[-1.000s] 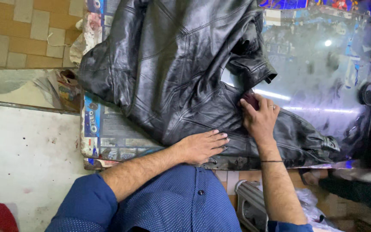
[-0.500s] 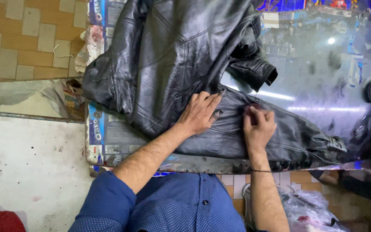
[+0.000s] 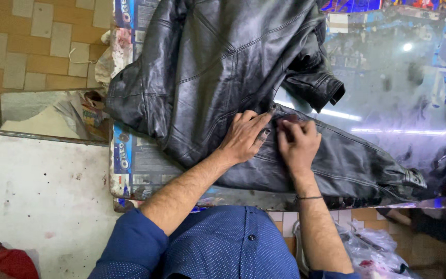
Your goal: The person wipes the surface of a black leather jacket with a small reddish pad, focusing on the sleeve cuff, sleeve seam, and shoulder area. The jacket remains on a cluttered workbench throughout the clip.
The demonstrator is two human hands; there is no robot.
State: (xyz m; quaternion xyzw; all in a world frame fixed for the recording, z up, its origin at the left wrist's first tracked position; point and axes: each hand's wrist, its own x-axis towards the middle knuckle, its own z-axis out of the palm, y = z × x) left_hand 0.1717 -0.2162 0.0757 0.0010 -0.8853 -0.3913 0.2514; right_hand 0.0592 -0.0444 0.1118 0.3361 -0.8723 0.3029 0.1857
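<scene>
Since the earlier frame, both hands have been drawn closer together at the centre of the picture. At far left, a pale worn slab (image 3: pixel 32 191) and tan floor tiles (image 3: pixel 27 41) are seen. The black leather jacket (image 3: pixel 218 67) is spread from upper centre to lower right over a glossy tabletop (image 3: pixel 414 88). The left hand (image 3: pixel 246 137) is laid flat, fingers spread, holding nothing. The right hand (image 3: pixel 298 142) is half curled, pressing a small dark scrap against the sleeve; a true pinch cannot be told. Supple, heavy, slightly slick leather is judged; seams or the cuff (image 3: pixel 331 93) would give the best hold.
</scene>
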